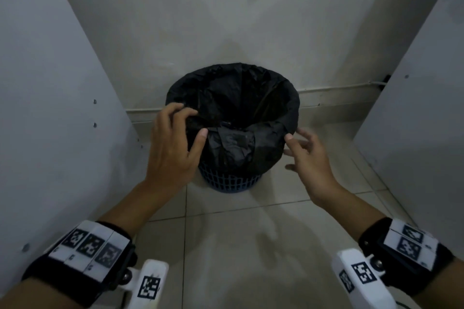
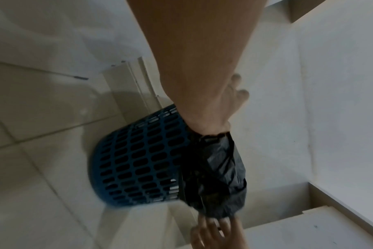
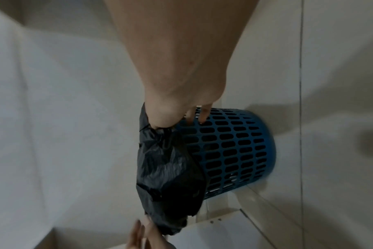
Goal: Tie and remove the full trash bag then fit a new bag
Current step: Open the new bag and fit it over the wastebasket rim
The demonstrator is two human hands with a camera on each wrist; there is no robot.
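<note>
A blue perforated bin [image 1: 229,182] stands on the floor against the back wall. A black trash bag [image 1: 233,108] lines it, its mouth folded down over the rim. My left hand [image 1: 189,120] is at the bin's left rim, its fingers curled over the bag's folded edge and its thumb on the front overhang. My right hand [image 1: 298,142] is at the right rim with fingers spread, and its thumb touches the bag's edge. The left wrist view shows the bin [image 2: 138,160] and bag [image 2: 221,176]. In the right wrist view the fingers [image 3: 202,114] lie on the bin's mesh [image 3: 234,148] beside the bag [image 3: 164,168].
White panels stand close on the left [image 1: 50,108] and right [image 1: 414,120], so the bin sits in a narrow recess. A thin cable [image 1: 339,88] runs along the foot of the back wall. Pale floor tiles [image 1: 238,246] stretch between me and the bin.
</note>
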